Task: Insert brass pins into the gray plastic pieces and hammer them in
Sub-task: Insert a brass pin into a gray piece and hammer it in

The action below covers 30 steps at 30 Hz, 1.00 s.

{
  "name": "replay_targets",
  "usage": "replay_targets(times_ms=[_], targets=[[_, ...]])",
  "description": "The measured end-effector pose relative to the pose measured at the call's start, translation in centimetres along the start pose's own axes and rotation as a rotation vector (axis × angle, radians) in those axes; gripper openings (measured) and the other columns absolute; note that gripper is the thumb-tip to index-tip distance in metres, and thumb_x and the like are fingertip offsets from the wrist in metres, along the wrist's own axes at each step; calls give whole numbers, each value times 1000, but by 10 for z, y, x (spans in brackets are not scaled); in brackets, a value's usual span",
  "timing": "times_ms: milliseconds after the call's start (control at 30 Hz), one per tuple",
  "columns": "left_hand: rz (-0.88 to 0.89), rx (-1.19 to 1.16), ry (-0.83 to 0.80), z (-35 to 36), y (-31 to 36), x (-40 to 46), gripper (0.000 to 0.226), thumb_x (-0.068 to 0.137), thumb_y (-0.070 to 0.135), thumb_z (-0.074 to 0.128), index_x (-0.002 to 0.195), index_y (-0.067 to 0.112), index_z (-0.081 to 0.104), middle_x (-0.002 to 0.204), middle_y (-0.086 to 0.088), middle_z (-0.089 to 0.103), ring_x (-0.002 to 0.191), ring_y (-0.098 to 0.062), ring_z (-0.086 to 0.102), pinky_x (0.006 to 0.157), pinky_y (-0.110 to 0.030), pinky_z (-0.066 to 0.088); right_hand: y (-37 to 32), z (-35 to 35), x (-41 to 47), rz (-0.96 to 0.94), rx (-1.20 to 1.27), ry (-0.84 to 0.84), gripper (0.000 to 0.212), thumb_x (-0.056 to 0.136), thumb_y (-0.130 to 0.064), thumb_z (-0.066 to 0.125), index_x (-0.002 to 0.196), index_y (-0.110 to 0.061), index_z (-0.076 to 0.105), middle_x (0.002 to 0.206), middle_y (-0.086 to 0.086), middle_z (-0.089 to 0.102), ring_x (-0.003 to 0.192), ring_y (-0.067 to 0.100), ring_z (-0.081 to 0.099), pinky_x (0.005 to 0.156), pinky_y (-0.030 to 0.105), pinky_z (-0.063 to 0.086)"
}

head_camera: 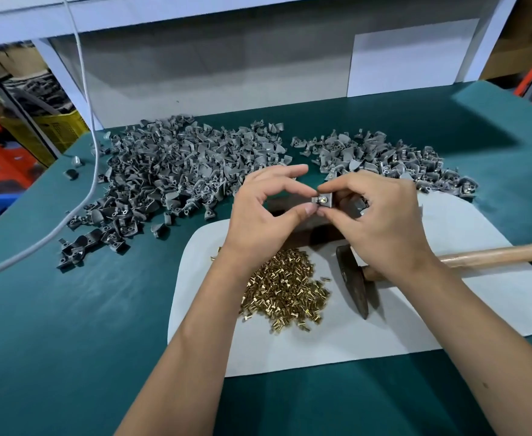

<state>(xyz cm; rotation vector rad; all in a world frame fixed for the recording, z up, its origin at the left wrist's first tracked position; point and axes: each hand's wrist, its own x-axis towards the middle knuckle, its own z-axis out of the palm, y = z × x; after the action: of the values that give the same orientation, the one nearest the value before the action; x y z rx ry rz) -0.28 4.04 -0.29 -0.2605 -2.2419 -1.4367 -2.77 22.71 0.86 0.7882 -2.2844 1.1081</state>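
Both hands meet above the dark block at the white mat's far edge: the right hand (381, 215) pinches a gray plastic piece (324, 200) steady while the left hand (264, 212) pinches at its brass pin (325, 199), with the pin heap (285, 287) and hammer (354, 281) lying close on the bench (69, 325).

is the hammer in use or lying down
Lying down: the hammer rests on the white mat, untouched; both hands hold a gray piece.
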Motion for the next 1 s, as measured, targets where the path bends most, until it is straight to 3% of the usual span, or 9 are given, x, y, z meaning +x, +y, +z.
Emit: replay_targets(times_ms=[133, 300, 400, 700, 833, 1000], targets=[[39, -107, 3, 2, 3, -2, 17, 76, 7, 88, 91, 7, 80, 112, -7, 74, 112, -22, 67, 99, -52, 52, 1, 0, -1, 19, 25, 27, 28, 75, -8, 85, 102, -14, 80, 90, -2, 76, 80, 10, 70, 78, 25, 56], [111, -70, 8, 10, 4, -2, 12, 77, 3, 87, 87, 4, 79, 94, -6, 71, 85, -18, 72, 75, -32, 61, 1, 1, -3, 34, 45, -2, 26, 77, -13, 87, 102, -16, 80, 90, -3, 76, 81, 6, 69, 77, 18, 54], [195, 47, 28, 12, 4, -3, 8, 82, 4, 84, 88, 6, 78, 90, -4, 68, 81, -13, 70, 70, -19, 58, 2, 3, -4, 53, 65, -9, 24, 79, -14, 86, 102, -16, 80, 87, -3, 75, 78, 6, 68, 75, 21, 55], [293, 227, 78, 18, 0, -3, 6, 85, 7, 80, 90, 10, 78, 85, 2, 64, 79, -6, 63, 67, -15, 50, 4, 10, -7, 102, 103, 34, 25, 78, -8, 84, 101, -16, 78, 81, -10, 73, 79, 0, 69, 73, 10, 52], [272, 204, 81, 19, -2, -4, 8, 85, 8, 80, 92, 11, 79, 87, 4, 65, 82, -8, 64, 69, -20, 54, 5, 10, -6, 140, 132, 39, 19, 78, -10, 84, 93, -19, 77, 78, -15, 71, 75, 2, 69, 69, 12, 53], [244, 195, 51, 19, -2, -3, 5, 84, 9, 81, 89, 11, 79, 84, 1, 67, 79, -14, 65, 64, -39, 56, 5, 12, -9, 153, 145, 26, 18, 78, -12, 87, 91, -15, 75, 78, -15, 71, 74, 1, 68, 68, 12, 53]])
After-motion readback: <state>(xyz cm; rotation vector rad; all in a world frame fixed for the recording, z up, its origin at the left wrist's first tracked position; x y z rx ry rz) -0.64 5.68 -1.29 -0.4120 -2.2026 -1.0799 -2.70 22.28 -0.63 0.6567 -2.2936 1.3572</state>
